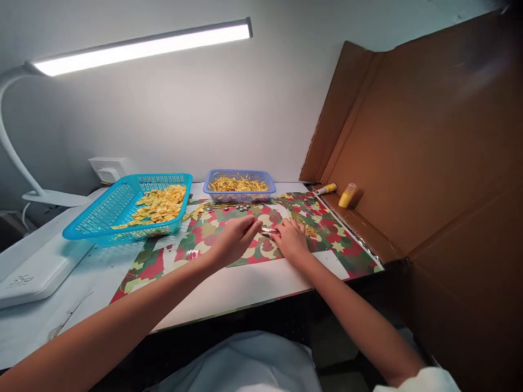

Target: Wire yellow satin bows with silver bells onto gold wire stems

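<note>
Over the middle of the camouflage-patterned mat, my left hand (239,237) is closed, thumb and fingertips pinched together. What it pinches, if anything, is too small to make out. Just to its right, my right hand (292,238) is closed low over the mat around a small metal tool (269,231) with a pinkish-red part. The tool's tip points toward my left fingertips; my fingers hide the rest. A loose tangle of thin gold wire pieces (309,228) lies against the far side of my right hand. Small silvery round pieces (242,207) are on the mat beyond both hands.
A turquoise basket (139,238) of yellow petal-like pieces (161,204) stands at left; a lilac basket (241,198) of yellow wired pieces stands behind. A cardboard wall (429,136) bounds the right, near a yellow bottle (347,196). A lit lamp (147,49) hangs above.
</note>
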{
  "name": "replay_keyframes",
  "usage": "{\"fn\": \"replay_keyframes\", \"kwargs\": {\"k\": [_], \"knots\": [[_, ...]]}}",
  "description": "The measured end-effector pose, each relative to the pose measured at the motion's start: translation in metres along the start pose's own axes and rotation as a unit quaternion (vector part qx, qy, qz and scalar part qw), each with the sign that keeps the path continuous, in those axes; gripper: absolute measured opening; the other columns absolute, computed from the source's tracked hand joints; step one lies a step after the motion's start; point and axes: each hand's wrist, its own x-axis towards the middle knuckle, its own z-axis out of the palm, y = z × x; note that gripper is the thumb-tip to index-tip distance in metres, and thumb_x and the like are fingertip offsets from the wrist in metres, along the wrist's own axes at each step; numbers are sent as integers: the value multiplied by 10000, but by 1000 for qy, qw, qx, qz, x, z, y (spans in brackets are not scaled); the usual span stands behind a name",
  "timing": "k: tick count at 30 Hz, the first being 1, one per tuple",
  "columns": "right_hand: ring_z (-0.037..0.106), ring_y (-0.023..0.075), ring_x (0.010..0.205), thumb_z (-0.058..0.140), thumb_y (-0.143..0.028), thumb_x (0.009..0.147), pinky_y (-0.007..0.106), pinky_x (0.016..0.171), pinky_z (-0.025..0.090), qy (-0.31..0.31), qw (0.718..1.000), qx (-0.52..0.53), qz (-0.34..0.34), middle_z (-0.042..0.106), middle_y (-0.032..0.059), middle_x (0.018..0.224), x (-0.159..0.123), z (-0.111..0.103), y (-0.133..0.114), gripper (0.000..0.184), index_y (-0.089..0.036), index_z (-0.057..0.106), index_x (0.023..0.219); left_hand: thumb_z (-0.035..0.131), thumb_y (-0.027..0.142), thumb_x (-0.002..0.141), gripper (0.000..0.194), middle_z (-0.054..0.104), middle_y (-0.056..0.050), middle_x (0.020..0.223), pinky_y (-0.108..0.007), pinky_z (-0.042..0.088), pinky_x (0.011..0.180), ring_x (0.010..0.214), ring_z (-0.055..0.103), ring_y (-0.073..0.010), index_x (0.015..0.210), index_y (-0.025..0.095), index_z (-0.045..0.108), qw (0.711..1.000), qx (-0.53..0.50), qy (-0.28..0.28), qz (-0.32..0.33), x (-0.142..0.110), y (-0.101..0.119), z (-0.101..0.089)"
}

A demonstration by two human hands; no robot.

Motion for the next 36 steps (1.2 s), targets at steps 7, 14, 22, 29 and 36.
{"fn": "replay_keyframes", "kwargs": {"k": [7, 14, 22, 29, 36], "knots": [[516, 292, 1045, 583, -260, 898, 440, 880, 321, -30, 999, 1, -30, 645, 110, 1038, 26, 12, 2, 136, -191, 700, 913, 408, 370, 879, 323, 432, 34, 499, -245, 274, 518, 480, 369, -123, 635, 200, 535, 1000, 8, 7, 3, 0, -8, -16], [563, 250, 1037, 610, -305, 879, 370, 871, 369, -31, 992, 96, -81, 667, 71, 1106, 45, -25, -14, 218, -224, 649, 1078, 412, 371, 884, 345, 436, 27, 483, -249, 260, 496, 464, 364, -124, 610, 200, 534, 1000, 20, 9, -12, 13, -23, -37], [594, 149, 637, 603, -180, 863, 334, 707, 351, 102, 902, 328, -261, 680, -17, 656, 67, -42, -65, 110, -212, 646, 767, 395, 315, 908, 345, 363, 53, 498, -238, 233, 471, 470, 315, -110, 580, 207, 382, 998, 45, -9, -40, 31, -33, -60], [551, 118, 606, 584, -84, 837, 333, 701, 331, 73, 903, 328, -267, 651, -27, 630, 90, -44, -59, 154, -187, 619, 728, 402, 267, 932, 335, 331, 75, 511, -217, 251, 462, 472, 295, -91, 606, 192, 417, 997, -5, -38, -60, 46, -41, -67], [596, 133, 630, 599, -67, 805, 332, 702, 364, 56, 910, 362, -195, 663, -18, 636, 99, -45, -52, 132, -176, 632, 739, 391, 312, 943, 345, 447, 51, 556, -206, 340, 502, 526, 415, -104, 639, 186, 494, 992, -37, -44, -115, 54, -51, -71]]}}
